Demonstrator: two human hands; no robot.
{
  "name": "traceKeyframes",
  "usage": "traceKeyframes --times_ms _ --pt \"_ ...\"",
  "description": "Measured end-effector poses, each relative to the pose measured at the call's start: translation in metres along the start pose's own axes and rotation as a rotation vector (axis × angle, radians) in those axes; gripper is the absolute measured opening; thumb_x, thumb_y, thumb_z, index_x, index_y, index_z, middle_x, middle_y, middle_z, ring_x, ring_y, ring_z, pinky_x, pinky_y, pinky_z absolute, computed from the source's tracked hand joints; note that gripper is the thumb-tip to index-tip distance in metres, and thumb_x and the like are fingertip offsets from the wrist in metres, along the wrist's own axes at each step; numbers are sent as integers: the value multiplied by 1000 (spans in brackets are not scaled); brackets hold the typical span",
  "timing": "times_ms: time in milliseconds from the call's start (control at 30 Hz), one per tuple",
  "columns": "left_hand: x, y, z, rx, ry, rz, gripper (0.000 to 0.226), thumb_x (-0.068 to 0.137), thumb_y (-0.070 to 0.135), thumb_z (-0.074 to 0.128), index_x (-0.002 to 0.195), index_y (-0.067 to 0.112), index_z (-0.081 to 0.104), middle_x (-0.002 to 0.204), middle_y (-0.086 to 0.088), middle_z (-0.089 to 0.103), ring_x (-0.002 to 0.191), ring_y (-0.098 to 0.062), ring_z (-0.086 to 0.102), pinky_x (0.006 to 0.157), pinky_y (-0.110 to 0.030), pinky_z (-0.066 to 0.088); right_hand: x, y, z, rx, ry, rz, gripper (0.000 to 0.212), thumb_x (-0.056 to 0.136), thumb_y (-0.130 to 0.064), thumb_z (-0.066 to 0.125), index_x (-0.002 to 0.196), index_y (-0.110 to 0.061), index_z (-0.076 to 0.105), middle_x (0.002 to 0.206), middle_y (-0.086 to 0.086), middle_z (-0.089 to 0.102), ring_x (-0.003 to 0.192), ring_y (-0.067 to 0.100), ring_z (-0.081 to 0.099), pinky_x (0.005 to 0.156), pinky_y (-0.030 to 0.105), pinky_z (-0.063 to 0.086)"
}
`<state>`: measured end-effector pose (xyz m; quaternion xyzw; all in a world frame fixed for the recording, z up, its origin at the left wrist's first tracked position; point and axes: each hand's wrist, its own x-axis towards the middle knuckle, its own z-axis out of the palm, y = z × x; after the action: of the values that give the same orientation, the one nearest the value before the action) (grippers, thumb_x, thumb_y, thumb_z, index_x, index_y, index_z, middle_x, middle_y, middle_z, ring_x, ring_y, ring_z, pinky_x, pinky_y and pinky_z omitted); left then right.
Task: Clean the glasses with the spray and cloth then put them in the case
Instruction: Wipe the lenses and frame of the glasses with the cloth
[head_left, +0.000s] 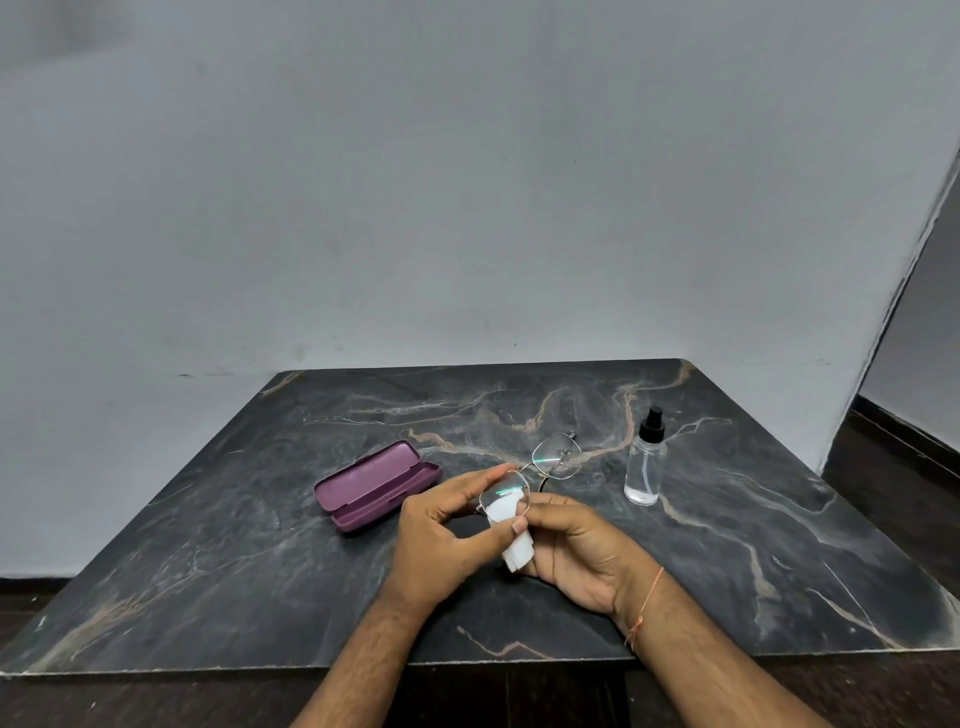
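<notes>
Holding the glasses (530, 480) up over the middle of the dark marble table (260, 545), the person has both hands closed around the nearer lens. The left hand (447, 530) pinches the rim of that lens from the side, fingers narrowed on the thin metal frame. The right hand (576, 551) grips a folded white cloth (511, 535), pressing it against the lens from below, with the thumb on top.

The glasses look light and fragile: thin wire rims, slender arms, lenses that smudge and scratch easily. The safest hold is probably on the rim or the bridge, never on the glass itself, and with gentle pressure so the frame does not bend. The cloth is soft and limp, so it needs to be bunched between finger and thumb to rub well.

To the left, well apart from the hands, a purple case (376, 486) lies open on the table, ready to receive the glasses. To the right stands a clear spray bottle (645, 462) with a black nozzle, upright and near the far lens; a careless sweep could tip it. Nothing lies between the hands and the case.
</notes>
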<state>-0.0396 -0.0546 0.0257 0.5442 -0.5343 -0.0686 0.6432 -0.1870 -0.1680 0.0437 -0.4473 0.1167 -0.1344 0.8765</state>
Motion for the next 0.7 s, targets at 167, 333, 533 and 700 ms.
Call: traceKeyframes --times_ms 167,333,533,700 --pt "-1 2 0 4 4 -14 56 79 6 97 131 20 79 126 12 82 118 -12 79 103 -29 62 -3 -1 2 110 44 -22 19 90 -1 65 106 5 72 95 21 72 79 28 73 67 41 63" --pt "-1 -1 1 59 6 -14 56 79 13 99 131 21 80 127 14 82 121 -11 77 102 -39 64 0 1 1 131 81 -14 21 88 -8 74 109 -2 72 96 15 69 78 24 68 65 35 57" --pt "-1 1 0 55 56 -10 57 78 12 99 131 18 80 124 14 82 116 -8 79 100 -27 63 0 2 -4 155 72 12 35 64 -13 92 96 -4 80 90 12 69 77 22 67 66 35 52" --pt "-1 1 1 60 16 -10 57 78 13 99 131 19 80 125 14 82 117 -9 79 101 -29 62 0 3 -4 169 136 -15 11 88 -8 72 98 -6 77 91 13 69 75 21 67 66 35 55"
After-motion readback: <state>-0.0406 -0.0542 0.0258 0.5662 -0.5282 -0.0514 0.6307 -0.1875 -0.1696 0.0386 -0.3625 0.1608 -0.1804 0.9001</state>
